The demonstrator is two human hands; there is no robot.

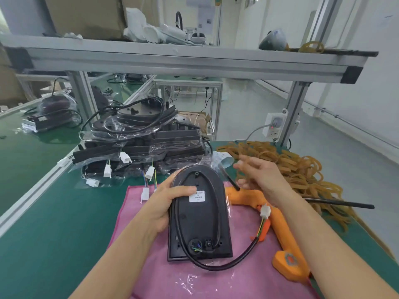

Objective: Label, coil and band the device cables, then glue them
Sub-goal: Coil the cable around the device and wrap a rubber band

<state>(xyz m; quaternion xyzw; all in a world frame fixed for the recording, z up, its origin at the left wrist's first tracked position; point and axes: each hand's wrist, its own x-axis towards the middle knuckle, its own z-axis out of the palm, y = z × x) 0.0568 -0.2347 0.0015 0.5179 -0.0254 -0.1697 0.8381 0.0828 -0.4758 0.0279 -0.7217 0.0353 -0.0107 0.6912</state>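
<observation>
A black arch-topped device (199, 221) lies back side up on a pink cloth (216, 279). Its black cable (216, 265) loops over the back and runs out to a white connector (265, 211) on the right. A white label (197, 196) sits on the device's back. My left hand (165, 203) grips the device's left edge, thumb pressing the cable beside the label. My right hand (262, 175) hovers above the orange glue gun (282, 231), blurred, with a tan rubber band (248, 167) around its fingers.
A stack of bagged black devices (142, 139) with dangling white connectors stands behind the cloth. A heap of tan rubber bands (298, 169) covers the table's right side. A black glue stick (339, 203) lies over it. An aluminium shelf (183, 59) spans overhead.
</observation>
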